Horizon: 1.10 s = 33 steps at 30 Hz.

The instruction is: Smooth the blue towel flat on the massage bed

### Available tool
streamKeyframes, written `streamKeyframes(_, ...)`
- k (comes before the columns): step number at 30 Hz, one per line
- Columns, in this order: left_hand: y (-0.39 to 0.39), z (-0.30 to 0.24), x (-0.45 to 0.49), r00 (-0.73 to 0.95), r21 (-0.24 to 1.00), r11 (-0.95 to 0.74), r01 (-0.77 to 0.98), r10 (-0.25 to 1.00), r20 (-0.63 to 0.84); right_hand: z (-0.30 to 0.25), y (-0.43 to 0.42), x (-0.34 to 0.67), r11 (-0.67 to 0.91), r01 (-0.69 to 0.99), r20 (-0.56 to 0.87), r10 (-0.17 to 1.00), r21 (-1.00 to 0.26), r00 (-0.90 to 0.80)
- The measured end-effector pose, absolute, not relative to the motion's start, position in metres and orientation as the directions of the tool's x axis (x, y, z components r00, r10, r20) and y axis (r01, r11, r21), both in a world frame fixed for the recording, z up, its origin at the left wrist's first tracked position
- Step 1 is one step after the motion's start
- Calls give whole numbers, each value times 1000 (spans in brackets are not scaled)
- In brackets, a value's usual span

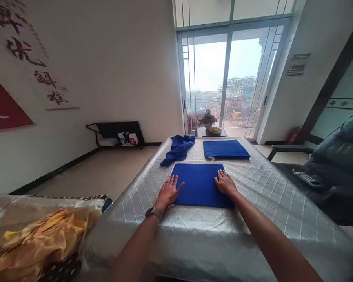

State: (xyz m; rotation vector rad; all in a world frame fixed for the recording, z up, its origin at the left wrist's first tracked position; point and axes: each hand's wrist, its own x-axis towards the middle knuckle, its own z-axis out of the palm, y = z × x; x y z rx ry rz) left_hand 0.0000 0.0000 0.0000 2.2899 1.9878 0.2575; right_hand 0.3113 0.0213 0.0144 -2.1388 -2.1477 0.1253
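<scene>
Where a silver quilted cover (267,196) lies spread, three blue cloths rest on it, listed near to far.

Item one — folded blue cloth (198,186): a flat rectangle at the middle of the cover, nearest the person, with both hands on it. The left hand (169,190) is open, palm down and fingers spread. It lies across the cloth's left edge, with the thumb on the blue and the outer fingers on the cover beside it. A wristwatch (153,212) sits on that wrist. The right hand (225,183) is open too, palm down, flat on the cloth near its far right corner. Neither hand grips anything.

Item two — second folded cloth (226,149): same blue, flat, just beyond the first and a little to the right, apart from it.

Item three: crumpled cloth (179,149), same blue, heaped at the far left of the cover beside item two, one end trailing toward the left edge.

Surroundings:
- potted plant (208,118) on a small stand beyond the cover, before the sliding glass doors (223,78)
- black rack (117,131) against the left wall
- yellow bag (38,243) at lower left
- remote control (310,179) on dark furniture to the right
</scene>
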Motion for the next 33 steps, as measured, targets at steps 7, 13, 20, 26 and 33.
streamKeyframes(7, 2, -7, 0, 141, 176, -159, 972, 984, 110, 26, -30, 305, 106, 992, 229, 969, -72, -87)
streamKeyframes(13, -2, -3, -3, 169, 133, -213, 968, 944, 284, 17, -96, 302, 101, 976, 45, 995, -193, -94)
streamKeyframes(20, -26, 11, 82, 467, 90, -539, 838, 792, 393, 12, -102, 301, 67, 959, -41, 996, -277, -82)
streamKeyframes(26, -51, 5, 185, 712, 138, -751, 646, 658, 247, 2, -102, 312, 188, 941, -2, 980, -282, -197)
streamKeyframes(33, -45, -6, 167, 672, 202, -678, 706, 732, 109, -5, -98, 312, 184, 927, -1, 981, -326, -195)
